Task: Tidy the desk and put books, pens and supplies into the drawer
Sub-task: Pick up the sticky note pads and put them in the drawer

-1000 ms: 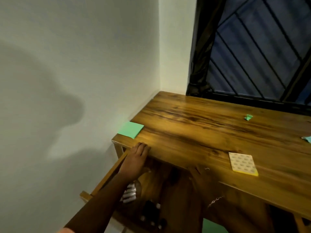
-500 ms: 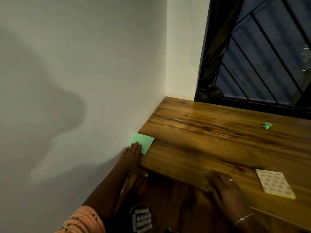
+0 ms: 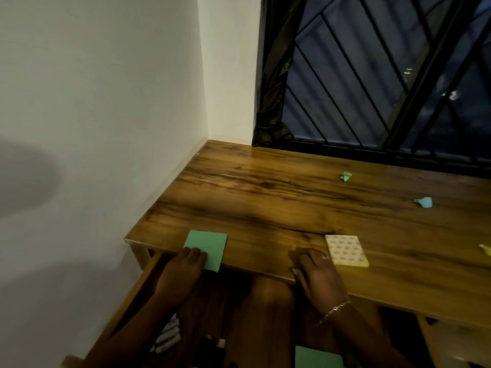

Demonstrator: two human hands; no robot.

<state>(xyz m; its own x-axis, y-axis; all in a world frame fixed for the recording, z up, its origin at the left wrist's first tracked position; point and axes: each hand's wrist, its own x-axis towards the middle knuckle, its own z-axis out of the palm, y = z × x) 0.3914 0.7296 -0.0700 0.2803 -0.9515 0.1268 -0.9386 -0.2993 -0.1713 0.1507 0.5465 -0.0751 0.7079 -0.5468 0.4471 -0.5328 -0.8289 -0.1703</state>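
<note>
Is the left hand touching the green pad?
Touching. Head view: the left hand rests its fingers on the green pad, at its near corner.

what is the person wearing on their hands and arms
The right hand has a ring on one finger and a thin silvery chain bracelet at the wrist. The left hand and forearm show no jewellery, and no sleeve is in view on either arm.

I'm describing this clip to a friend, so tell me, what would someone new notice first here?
Probably the bright green note pad at the near-left edge of the desk, with the left hand resting on it above the open drawer. Then the right hand on the front edge beside a patterned pad. A green scrap and a blue scrap lie farther back, toward the barred window.
</note>
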